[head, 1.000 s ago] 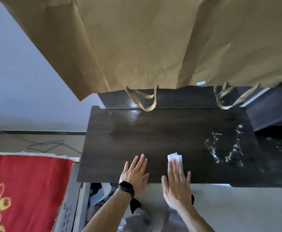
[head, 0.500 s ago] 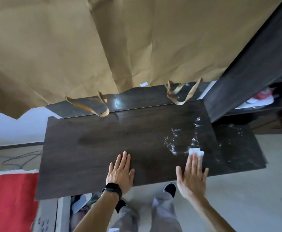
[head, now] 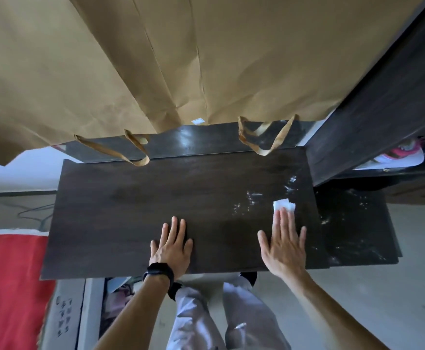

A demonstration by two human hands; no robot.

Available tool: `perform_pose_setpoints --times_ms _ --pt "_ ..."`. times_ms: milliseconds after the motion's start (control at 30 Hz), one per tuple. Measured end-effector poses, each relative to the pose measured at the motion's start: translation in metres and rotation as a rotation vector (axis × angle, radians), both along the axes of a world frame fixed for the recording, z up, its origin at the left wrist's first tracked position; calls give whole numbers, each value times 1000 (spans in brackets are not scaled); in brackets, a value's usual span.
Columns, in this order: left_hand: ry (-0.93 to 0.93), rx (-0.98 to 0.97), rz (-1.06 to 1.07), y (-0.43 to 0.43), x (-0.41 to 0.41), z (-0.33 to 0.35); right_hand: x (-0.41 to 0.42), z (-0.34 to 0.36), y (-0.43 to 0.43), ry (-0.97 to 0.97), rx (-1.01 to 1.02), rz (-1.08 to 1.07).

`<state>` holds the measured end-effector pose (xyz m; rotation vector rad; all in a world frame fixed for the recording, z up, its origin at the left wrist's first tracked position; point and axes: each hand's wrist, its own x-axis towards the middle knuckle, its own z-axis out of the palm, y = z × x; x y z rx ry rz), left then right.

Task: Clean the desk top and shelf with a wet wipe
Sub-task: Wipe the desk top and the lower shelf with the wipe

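Head view: presses the wipe (head: 284, 205) flat under the straight fingers (head: 285, 221) of the right hand (head: 283, 246) near the right end of the dark desk (head: 130, 210), beside wet streaks (head: 254, 195), and rests the left hand (head: 172, 246) flat, spread and holding nothing, at the near edge, below hanging paper bags (head: 155, 59).

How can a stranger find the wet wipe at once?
Start from the dark wooden desk top by the brown paper bags. Near its right end, the right hand lies flat, and the wet wipe peeks out beyond its fingertips. It is a small white folded square, unlike the thin shiny streaks around it.
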<state>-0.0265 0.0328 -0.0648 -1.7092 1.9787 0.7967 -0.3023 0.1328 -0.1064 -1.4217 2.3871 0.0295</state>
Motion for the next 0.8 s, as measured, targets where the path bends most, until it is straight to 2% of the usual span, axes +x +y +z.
perform_pose_setpoints --times_ms 67,167,233,300,467,533,600,733,800 --pt "1 10 15 3 0 0 30 3 -6 -31 -17 91" --pt "1 10 28 5 0 0 88 1 -18 -126 -83 463" --pt "-5 19 41 4 1 0 100 1 -35 -166 -84 605" --pt "-12 17 50 3 -1 -1 81 0 -54 -130 -96 611" --pt "-18 17 70 -1 -11 1 -29 -2 -64 19 5 135" --pt "-20 25 79 0 -11 2 -39 2 -60 24 29 21" --pt "-22 19 84 2 -10 3 -11 6 -68 10 -9 76" --pt "-43 10 74 5 -11 5 68 1 -84 -115 -76 495" --pt "-51 -5 72 3 -12 5 73 0 -94 -126 -87 570"
